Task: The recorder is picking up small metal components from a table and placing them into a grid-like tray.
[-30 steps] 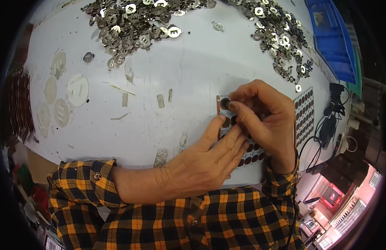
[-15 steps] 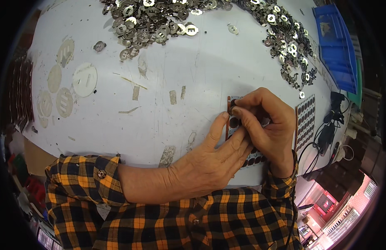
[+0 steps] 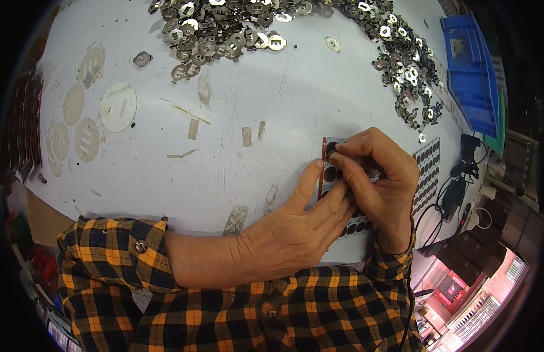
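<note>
A panel of circuit boards (image 3: 330, 175) with rows of dark round spots and a reddish left strip lies on the table, partly covered by both hands. Across it rests my left hand (image 3: 295, 232), fingers stretched out and thumb apart along the panel's left edge. My right hand (image 3: 382, 179) is closed in a pinch at the panel's far left corner, thumb against forefinger over one dark round spot. Whatever sits between those fingertips is too small and hidden to make out.
Heaped at the far side are many round metal clips (image 3: 216, 38), with a pile of smaller metal pieces (image 3: 409, 73) at far right. Beyond that stands a blue bin (image 3: 471, 73). A second panel (image 3: 427, 170) and black cables (image 3: 456, 182) lie right. White discs (image 3: 118, 107) are at left.
The whole view has shifted slightly. Both hands stay at the same place on the panel, and the right pinch has barely moved.
</note>
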Motion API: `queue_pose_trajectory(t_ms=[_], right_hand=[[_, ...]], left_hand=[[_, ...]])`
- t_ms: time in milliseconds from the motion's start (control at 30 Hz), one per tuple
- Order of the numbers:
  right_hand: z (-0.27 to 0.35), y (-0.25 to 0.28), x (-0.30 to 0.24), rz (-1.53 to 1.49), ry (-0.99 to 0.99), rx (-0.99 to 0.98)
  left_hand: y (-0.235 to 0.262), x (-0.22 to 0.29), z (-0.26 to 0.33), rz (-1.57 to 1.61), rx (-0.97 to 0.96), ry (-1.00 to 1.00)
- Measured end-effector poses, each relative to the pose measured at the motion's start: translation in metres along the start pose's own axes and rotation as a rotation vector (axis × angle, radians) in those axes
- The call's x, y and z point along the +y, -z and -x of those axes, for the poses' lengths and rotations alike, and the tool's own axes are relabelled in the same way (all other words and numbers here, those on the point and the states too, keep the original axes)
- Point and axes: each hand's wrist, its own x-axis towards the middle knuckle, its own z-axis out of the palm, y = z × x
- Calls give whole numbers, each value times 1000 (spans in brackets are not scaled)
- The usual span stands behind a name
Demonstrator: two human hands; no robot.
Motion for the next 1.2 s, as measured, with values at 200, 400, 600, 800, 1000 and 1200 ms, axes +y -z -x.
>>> queue_pose_trajectory(t_ms=[200, 400, 600, 800, 1000, 1200], right_hand=[[3, -5, -5, 1, -90, 56], [2, -2, -3, -8, -97, 20], [6, -7, -7, -104, -165, 85], [1, -2, -9, -107, -239, 59], [2, -5, -12, -164, -293, 64], [2, -1, -4, -100, -171, 14]], left_hand=[[-2, 0, 1, -23, 3, 0], [-4, 2, 2, -25, 20, 0], [-6, 3, 1, -34, 46, -12], [-4, 0, 2, -46, 53, -8], [-4, 0, 3, -54, 56, -2], [-2, 0, 2, -39, 32, -4]])
